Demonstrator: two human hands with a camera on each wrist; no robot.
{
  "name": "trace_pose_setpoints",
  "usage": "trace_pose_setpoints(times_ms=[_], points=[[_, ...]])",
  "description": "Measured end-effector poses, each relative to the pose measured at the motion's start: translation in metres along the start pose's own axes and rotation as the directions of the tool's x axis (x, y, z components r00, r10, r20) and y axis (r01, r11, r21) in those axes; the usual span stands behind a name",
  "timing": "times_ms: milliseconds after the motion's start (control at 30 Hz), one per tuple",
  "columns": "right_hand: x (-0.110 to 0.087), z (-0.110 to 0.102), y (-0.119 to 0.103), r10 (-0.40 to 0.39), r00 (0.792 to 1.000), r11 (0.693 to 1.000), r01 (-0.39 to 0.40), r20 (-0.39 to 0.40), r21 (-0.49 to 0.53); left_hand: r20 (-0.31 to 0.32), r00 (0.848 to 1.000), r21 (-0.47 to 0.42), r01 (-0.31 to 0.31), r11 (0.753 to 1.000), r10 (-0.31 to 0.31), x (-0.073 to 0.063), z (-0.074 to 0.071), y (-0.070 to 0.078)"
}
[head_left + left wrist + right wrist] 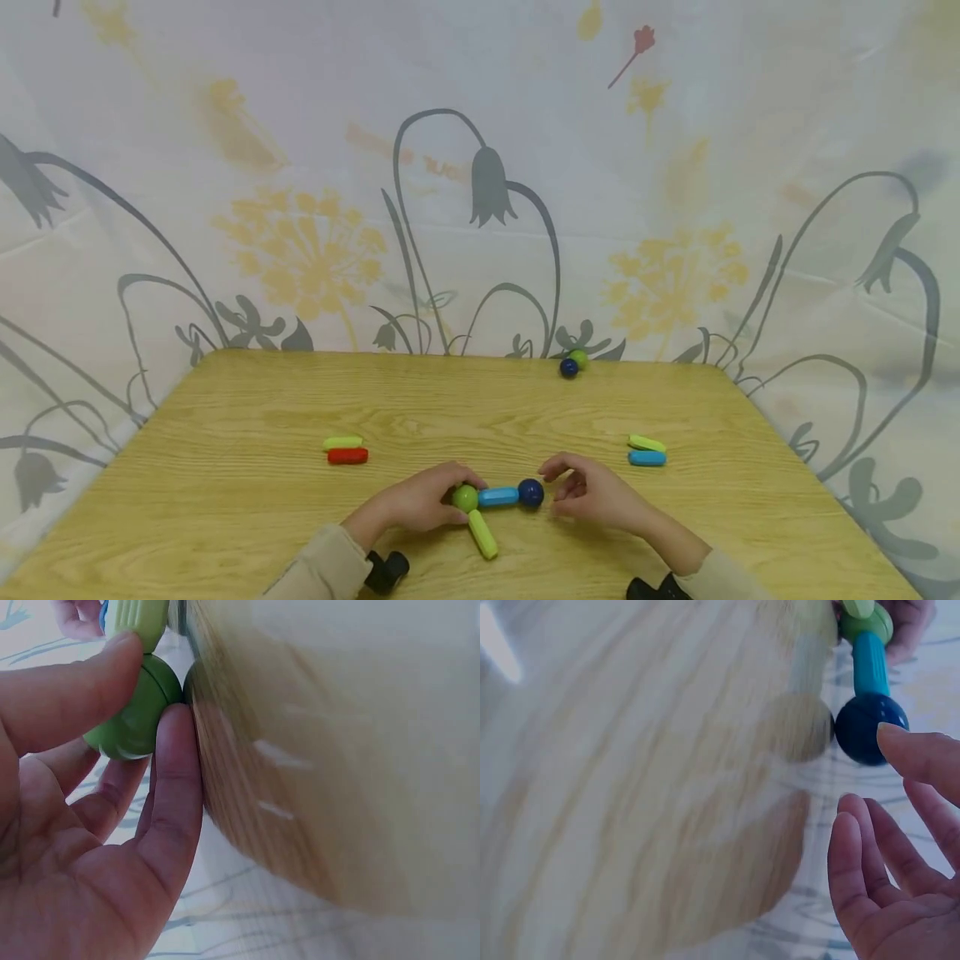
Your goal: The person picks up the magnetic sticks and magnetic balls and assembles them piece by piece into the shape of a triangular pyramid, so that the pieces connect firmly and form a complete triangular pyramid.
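My left hand [426,500] grips a green ball [465,498] low over the wooden table, thumb and fingers around it in the left wrist view. From that ball a blue stick [498,497] runs right to a dark blue ball [531,492]. A yellow-green stick [482,535] extends from the green ball toward the near edge. Just right of the dark blue ball is my right hand [596,496], its fingers loosely bent and holding nothing. In the right wrist view the thumb appears beside the dark blue ball [870,729]; whether it touches I cannot tell.
Left of the hands lie a yellow-green stick [342,443] and a red stick [348,456]. On the right are another yellow-green stick [647,443] and a blue stick [647,458]. A green ball [577,359] and a dark blue ball [569,368] sit at the far edge.
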State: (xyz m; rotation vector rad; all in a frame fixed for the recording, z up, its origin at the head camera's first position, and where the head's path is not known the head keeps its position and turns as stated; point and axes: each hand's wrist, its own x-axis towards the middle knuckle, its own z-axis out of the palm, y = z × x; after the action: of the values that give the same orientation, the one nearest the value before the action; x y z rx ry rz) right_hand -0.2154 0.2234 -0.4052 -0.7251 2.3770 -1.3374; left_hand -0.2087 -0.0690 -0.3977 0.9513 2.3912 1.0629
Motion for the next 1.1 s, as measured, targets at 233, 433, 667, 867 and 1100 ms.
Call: trace_pose_setpoints(times_ms=[233, 433, 667, 867, 1100], points=[[-0.020, -0.023, 0.006, -0.005, 0.999, 1.000, 0.004, -0.048, -0.016, 0.001, 1.000, 0.002, 0.014, 1.000, -0.014, 0.001, 0.001, -0.002], [-0.039, -0.043, 0.013, -0.019, 0.993, 1.000, 0.016, -0.119, -0.027, 0.007, 1.000, 0.013, 0.014, 1.000, -0.014, 0.002, 0.001, -0.004], [-0.056, -0.063, 0.022, 0.049, 0.977, 0.997, -0.060, -0.209, -0.047, 0.019, 1.000, -0.005, 0.025, 1.000, -0.025, 0.003, 0.000, -0.004], [-0.063, -0.073, 0.032, 0.115, 0.963, 0.991, -0.128, -0.244, -0.036, 0.024, 0.999, -0.008, 0.035, 0.999, -0.034, 0.003, 0.001, -0.003], [-0.064, -0.077, 0.041, 0.180, 0.935, 0.977, -0.207, -0.306, -0.058, 0.029, 0.999, -0.020, 0.023, 1.000, -0.022, 0.003, 0.000, -0.004]])
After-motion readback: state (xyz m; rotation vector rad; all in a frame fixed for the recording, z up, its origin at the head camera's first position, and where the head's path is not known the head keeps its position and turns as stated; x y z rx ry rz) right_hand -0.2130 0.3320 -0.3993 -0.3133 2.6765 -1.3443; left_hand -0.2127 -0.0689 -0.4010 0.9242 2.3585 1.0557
